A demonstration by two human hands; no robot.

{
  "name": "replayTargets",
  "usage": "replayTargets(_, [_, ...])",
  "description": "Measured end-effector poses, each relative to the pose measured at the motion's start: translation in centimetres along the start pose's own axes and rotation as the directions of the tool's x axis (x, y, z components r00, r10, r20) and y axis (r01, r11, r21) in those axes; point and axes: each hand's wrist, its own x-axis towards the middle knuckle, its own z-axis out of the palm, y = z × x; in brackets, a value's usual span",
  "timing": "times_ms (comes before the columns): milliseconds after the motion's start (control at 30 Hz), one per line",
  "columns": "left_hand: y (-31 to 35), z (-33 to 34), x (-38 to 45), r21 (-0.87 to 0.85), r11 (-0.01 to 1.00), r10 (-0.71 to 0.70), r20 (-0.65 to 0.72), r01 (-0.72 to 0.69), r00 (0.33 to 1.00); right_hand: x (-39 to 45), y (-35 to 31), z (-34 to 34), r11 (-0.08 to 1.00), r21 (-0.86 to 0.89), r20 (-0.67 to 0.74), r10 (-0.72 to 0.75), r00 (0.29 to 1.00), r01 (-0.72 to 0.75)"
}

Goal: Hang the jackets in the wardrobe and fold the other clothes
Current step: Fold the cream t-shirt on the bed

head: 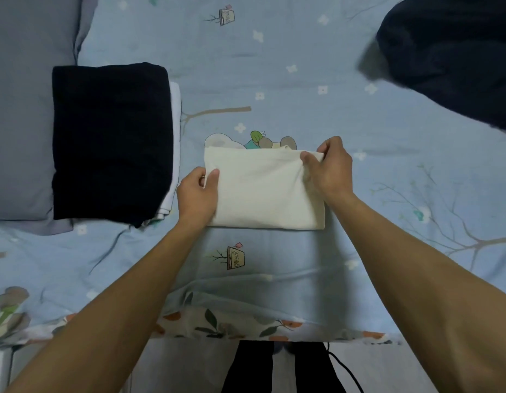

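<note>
**Two hands on a folded cream garment at the middle of the bed**

Two bare hands work over a bed sheet [288, 52] of light blue with printed trees, flowers and cartoon figures. At the far left lies a grey pillow [22, 109]. Against its right side sits a folded black garment [110, 140], stacked on top of a folded white garment [174, 131] whose edge shows along the right side of the stack.

Near the middle, the left hand [196, 195] pinches the left edge of a folded cream garment [263, 191], thumb on top and fingers curled underneath, so its grip is clamped on the cloth. The cream garment lies flat on the sheet as a neat rectangle, just right of the stack and apart from it. The right hand [329, 165] pinches the garment's upper right corner, lifting that corner slightly; its grip is likewise closed on the fabric.

At the upper right, well apart from the hands, a dark navy garment [456, 55] lies unfolded in a loose heap. Along the near edge of the bed a floral-print fabric [217, 324] shows below the blue sheet.
</note>
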Motion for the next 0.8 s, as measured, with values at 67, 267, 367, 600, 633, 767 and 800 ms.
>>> replayTargets(67, [0.3, 0.3, 0.0, -0.010, 1.000, -0.013, -0.026, 0.013, 1.000, 0.3, 0.0, -0.2, 0.997, 0.058, -0.001, 0.050, 0.999, -0.049])
replayTargets(267, [1.3, 0.1, -1.4, 0.205, 0.977, 0.078, -0.087, -0.058, 0.993, -2.0, -0.9, 0.0, 0.983, 0.169, -0.080, 0.089, 0.993, -0.075])
replayTargets(367, [1.8, 1.0, -2.6, 0.415, 0.709, 0.569, 0.141, -0.570, 0.810, -4.8, -0.5, 0.7, 0.995, -0.005, -0.109, -0.100, 0.989, 0.100])
replayTargets(600, [-0.3, 5.1, 0.1, 0.539, 0.414, 0.500, 0.538, -0.733, 0.678, -4.1, 2.5, 3.8, 0.554, -0.481, 0.496, -0.467, 0.732, 0.680])
replayTargets(633, [-1.0, 5.2, 0.8, 0.547, 0.441, 0.492, 0.515, -0.712, 0.701, -3.3, 3.2, 3.7, 0.529, -0.527, 0.505, -0.434, 0.746, 0.665])
replayTargets(767, [-2.3, 5.8, 1.8, 0.583, 0.498, 0.447, 0.461, -0.642, 0.766, -1.8, 4.8, 3.4, 0.552, -0.622, 0.438, -0.342, 0.831, 0.555])
replayTargets(800, [-2.1, 5.7, 1.6, 0.590, 0.497, 0.436, 0.463, -0.636, 0.771, -2.4, 4.5, 3.3, 0.581, -0.637, 0.400, -0.314, 0.861, 0.508])
